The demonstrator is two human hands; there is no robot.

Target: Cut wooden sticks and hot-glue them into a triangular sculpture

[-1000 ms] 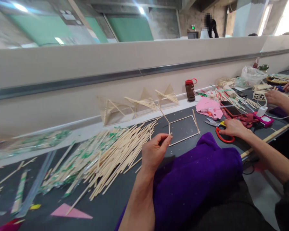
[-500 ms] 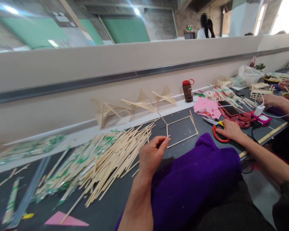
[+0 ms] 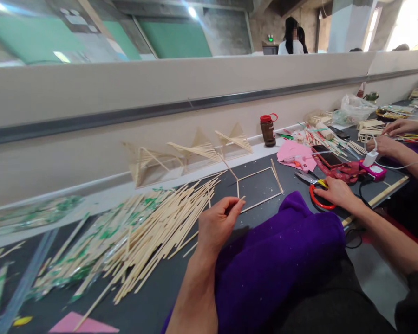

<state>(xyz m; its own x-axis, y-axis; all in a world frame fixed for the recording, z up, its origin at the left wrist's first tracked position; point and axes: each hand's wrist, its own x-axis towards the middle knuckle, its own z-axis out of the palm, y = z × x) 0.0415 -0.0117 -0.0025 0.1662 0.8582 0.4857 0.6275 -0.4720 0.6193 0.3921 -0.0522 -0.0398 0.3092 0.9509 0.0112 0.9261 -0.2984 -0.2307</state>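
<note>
My left hand is closed in a pinch on a thin wooden stick, of which only a short end shows past the fingertips. It is by the near left corner of a rectangular stick frame on the dark table. Thin sticks slant up from some of the frame's corners. To the right, my right hand is closed on the red and yellow handles of a pair of scissors. The blades lie low over the table and point left, away from the frame. My palm hides part of the handles.
Loose wooden sticks and plastic-wrapped bundles spread leftward. Stick models stand along the wall beside a brown bottle. Pink paper, a phone and a pink charger lie rightward. Purple cloth covers my lap. A co-worker's hands work far right.
The view has shifted slightly. My right hand and the scissors have moved a little to the right. My left hand keeps its pinch by the frame. The co-worker's hands have come closer together.
</note>
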